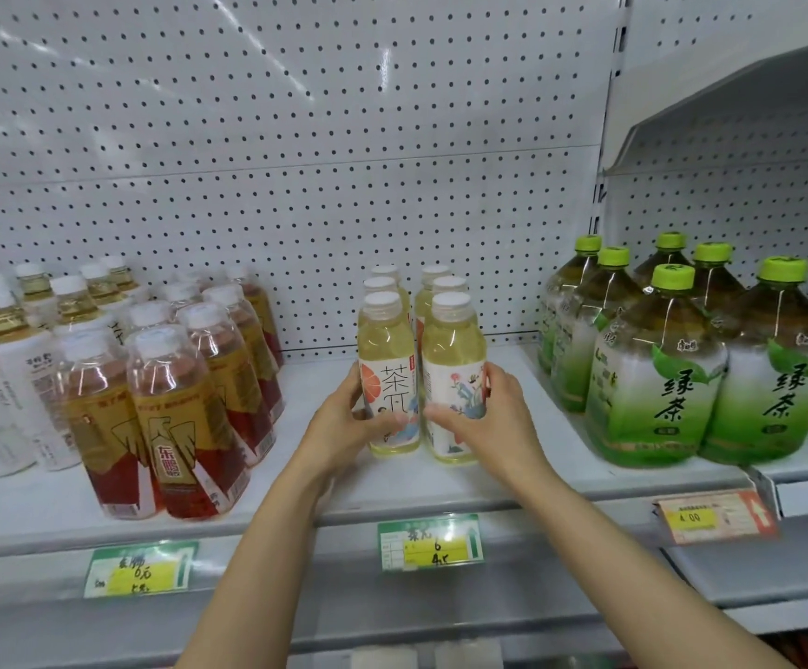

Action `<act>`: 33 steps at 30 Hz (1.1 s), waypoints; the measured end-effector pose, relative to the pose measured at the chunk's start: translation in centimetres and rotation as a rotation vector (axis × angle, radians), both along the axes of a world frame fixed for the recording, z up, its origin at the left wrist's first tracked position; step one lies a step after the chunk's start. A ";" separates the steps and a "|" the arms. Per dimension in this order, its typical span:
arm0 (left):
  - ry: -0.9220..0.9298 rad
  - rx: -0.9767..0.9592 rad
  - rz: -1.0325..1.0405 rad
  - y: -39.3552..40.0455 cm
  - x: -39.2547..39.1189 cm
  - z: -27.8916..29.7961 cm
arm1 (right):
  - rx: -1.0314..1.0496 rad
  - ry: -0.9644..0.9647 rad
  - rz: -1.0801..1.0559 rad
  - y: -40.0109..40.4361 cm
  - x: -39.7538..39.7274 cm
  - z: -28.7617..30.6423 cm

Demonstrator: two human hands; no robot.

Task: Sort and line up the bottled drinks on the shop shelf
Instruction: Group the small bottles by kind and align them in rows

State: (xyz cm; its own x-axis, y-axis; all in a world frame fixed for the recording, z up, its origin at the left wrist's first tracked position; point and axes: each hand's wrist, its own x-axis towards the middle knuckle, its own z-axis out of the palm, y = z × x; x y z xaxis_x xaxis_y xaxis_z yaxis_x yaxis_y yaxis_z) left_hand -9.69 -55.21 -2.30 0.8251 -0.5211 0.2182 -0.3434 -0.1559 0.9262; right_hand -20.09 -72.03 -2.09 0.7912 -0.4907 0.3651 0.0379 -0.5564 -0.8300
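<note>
Green bottle [773, 374] reads "绿茶"; orange price tag [711, 516] "4.00".

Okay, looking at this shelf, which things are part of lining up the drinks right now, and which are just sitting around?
In the job:
left hand gripping the left front pale tea bottle
right hand gripping the right front pale tea bottle
the two rows behind them

Just there:
red-and-gold bottles
big green tea bottles
price tags
pegboard

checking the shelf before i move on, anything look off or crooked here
Mostly tidy. The right front tea bottle has its label turned sideways, unlike the left one showing its name; each hand grips one. The red-and-gold bottles sit in a slanted row. The orange price tag hangs crooked. Nothing spilled.
</note>
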 end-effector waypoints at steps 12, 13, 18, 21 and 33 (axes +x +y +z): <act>0.084 0.045 -0.189 -0.2 1.6 2.7 | 0.306 -0.068 0.394 -1.8 0.8 -0.1; 0.106 -0.022 -0.182 0.1 1.9 3.5 | 0.320 -0.071 0.397 -2.2 0.6 0.0; 0.238 -0.330 0.025 -1.3 5.0 6.6 | 0.252 -0.034 0.423 -2.7 0.7 1.4; 0.336 -0.238 -0.007 -3.6 10.4 4.5 | 0.200 -0.038 0.413 -2.4 1.0 1.3; 0.371 -0.280 -0.114 -5.8 6.4 4.6 | 0.260 0.015 0.452 -3.4 1.9 1.0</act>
State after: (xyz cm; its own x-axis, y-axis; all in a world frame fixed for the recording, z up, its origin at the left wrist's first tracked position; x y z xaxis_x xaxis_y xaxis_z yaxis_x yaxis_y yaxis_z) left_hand -3.26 -60.99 2.29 0.8151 -0.5757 0.0648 0.0179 0.1370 0.9904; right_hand -18.15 -75.42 -1.05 0.9493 -0.1716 0.2633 0.2137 -0.2622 -0.9411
